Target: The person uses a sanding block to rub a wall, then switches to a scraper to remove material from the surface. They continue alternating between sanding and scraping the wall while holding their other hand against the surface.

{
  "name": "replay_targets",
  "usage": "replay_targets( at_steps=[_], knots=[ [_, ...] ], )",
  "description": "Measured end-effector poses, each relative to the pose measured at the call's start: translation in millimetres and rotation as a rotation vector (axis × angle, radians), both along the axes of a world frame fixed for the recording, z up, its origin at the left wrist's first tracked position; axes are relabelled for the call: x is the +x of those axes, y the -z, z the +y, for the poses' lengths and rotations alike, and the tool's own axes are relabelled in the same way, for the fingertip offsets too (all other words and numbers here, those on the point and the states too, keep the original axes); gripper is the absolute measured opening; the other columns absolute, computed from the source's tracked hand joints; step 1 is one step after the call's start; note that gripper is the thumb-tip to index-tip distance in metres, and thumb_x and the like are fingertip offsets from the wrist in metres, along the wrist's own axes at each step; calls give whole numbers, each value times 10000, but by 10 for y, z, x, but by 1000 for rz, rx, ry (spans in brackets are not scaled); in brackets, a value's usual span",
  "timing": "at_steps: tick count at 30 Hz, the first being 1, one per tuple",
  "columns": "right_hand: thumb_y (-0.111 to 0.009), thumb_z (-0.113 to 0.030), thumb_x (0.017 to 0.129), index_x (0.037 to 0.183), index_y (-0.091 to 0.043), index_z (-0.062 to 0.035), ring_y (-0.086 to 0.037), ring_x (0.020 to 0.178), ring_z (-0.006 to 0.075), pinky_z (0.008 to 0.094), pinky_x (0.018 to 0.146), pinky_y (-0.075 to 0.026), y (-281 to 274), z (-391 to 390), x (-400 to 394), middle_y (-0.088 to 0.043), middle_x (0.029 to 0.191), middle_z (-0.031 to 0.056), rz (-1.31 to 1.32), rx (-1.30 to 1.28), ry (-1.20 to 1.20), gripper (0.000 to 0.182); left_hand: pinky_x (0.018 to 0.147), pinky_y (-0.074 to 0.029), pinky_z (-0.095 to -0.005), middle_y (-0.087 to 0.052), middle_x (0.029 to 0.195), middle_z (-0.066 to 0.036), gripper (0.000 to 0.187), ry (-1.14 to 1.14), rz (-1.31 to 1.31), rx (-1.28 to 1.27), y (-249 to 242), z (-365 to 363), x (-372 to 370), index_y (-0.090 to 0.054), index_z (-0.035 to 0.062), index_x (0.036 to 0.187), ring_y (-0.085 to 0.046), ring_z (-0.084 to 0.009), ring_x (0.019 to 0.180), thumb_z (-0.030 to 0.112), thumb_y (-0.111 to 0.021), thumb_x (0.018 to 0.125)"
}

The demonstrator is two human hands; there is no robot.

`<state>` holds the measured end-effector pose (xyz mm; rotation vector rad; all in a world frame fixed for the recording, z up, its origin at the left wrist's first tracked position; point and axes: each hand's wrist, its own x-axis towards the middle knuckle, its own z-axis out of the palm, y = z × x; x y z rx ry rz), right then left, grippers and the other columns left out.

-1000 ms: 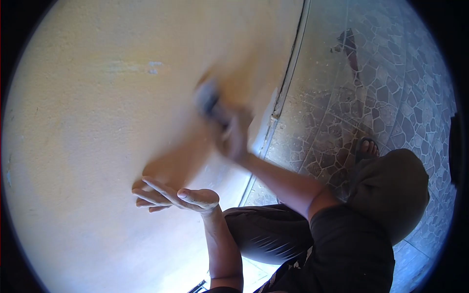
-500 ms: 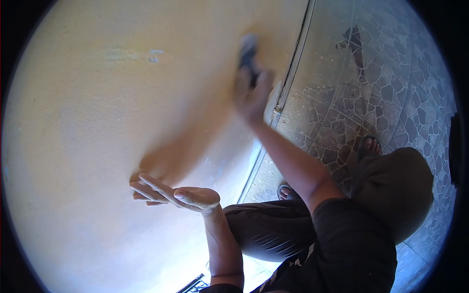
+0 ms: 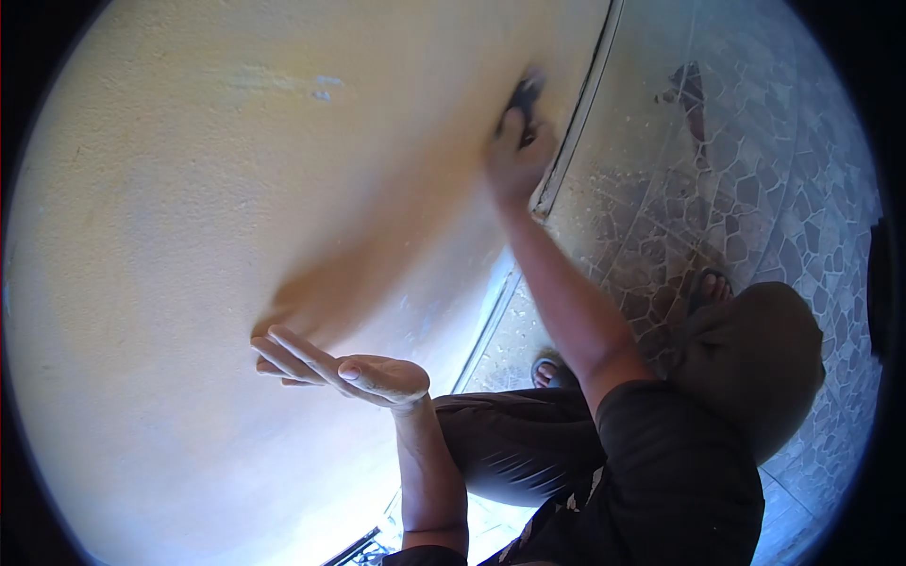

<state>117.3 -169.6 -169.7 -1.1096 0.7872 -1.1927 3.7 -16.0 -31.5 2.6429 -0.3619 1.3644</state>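
My left hand is raised at the lower left of centre, its fingers stretched out and the fingertips against the cream-coloured wall. It holds nothing. Higher up and to the right, my right hand grips a small dark tool against the wall, near the wall's lower edge. The tool is blurred, so its exact kind cannot be made out. A pale scuffed mark shows on the wall to the left of the tool.
A dark seam runs where the wall meets the floor. The stone-patterned floor bears a dark wet-looking patch. My bent knees and sandalled feet are below my right arm. Dark metalwork shows at the bottom edge.
My right hand has moved a little to the right with the dark tool, towards the seam. My left hand has stayed in nearly the same place. The view has shifted slightly.
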Motion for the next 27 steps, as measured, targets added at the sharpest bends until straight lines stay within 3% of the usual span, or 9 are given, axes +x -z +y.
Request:
replay_targets(
  at_steps=[5, 7, 11, 15, 20, 21, 23, 25, 27],
  knots=[
    [-631, -168, 932, 1102, -676, -25, -580, 914, 270, 438, 896, -383, -508, 844, -760, -609, 935, 162, -291, -584, -262, 227, 1200, 137, -510, -129, 1656, -134, 727, -2, -13, -10, -9, -90, 115, -327, 68, 1538, 21, -283, 1536, 526, -84, 1028],
    [-602, -230, 951, 1013, -707, -50, -593, 965, 265, 406, 886, -416, 496, 1009, -429, -626, 960, 176, -36, -813, -338, 217, 1201, 133, -513, -160, 1652, -125, 743, 17, -15, -19, 2, -52, 124, -340, 80, 1535, 21, -273, 1537, 548, -85, 1018],
    [-543, -301, 993, 946, -593, 8, -577, 916, 286, 400, 795, -460, 1007, 103, -64, -570, 864, 129, 439, 183, 118, 316, 1207, 124, -497, -173, 1650, -118, 747, 28, -10, -33, -7, 3, 101, -337, 84, 1537, 7, -268, 1538, 557, -85, 1016],
    [-628, -155, 939, 1054, -552, 6, -532, 890, 274, 387, 837, -426, 39, 631, -329, -561, 1015, 166, 132, 125, -178, 212, 1204, 124, -505, -163, 1652, -123, 752, 41, 4, -46, -13, -23, 91, -328, 81, 1540, 11, -274, 1537, 563, -81, 1018],
    [-649, -168, 908, 1152, -595, -29, -594, 1027, 239, 377, 801, -439, -142, 867, -544, -620, 991, 140, -167, -706, -380, 286, 1200, 124, -515, -150, 1653, -129, 759, 37, 27, -19, -24, -58, 80, -315, 78, 1544, 16, -282, 1537, 572, -75, 1021],
    [-637, -207, 918, 1136, -625, -28, -632, 983, 241, 385, 790, -465, 48, 773, -511, -643, 953, 106, -376, 110, -780, 281, 1200, 124, -517, -147, 1654, -130, 760, 34, 20, -13, -27, -60, 78, -313, 77, 1545, 17, -284, 1536, 574, -74, 1021],
    [-583, -198, 951, 1140, -619, -10, -639, 918, 224, 357, 785, -484, 983, 762, -136, -644, 970, 88, -367, 221, -433, 269, 1192, 134, -537, -154, 1653, -128, 771, 29, 19, -7, -5, 45, 85, -318, 95, 1545, 19, -288, 1536, 592, -71, 1010],
    [-503, -155, 993, 1050, -556, 23, -590, 802, 180, 328, 744, -486, 1387, 563, -145, -575, 942, 100, 466, 338, 152, 195, 1185, 145, -556, -160, 1652, -125, 782, 22, 35, -7, 4, 86, 55, -324, 114, 1546, 21, -293, 1535, 611, -68, 999],
    [-514, -179, 1005, 1086, -541, 48, -563, 809, 203, 329, 770, -477, 1114, 678, -221, -552, 996, 135, 322, 330, 6, 242, 1201, 128, -524, -174, 1648, -124, 754, 49, 14, -25, -14, -15, 84, -327, 93, 1541, 14, -287, 1536, 567, -71, 1013]
  ],
)
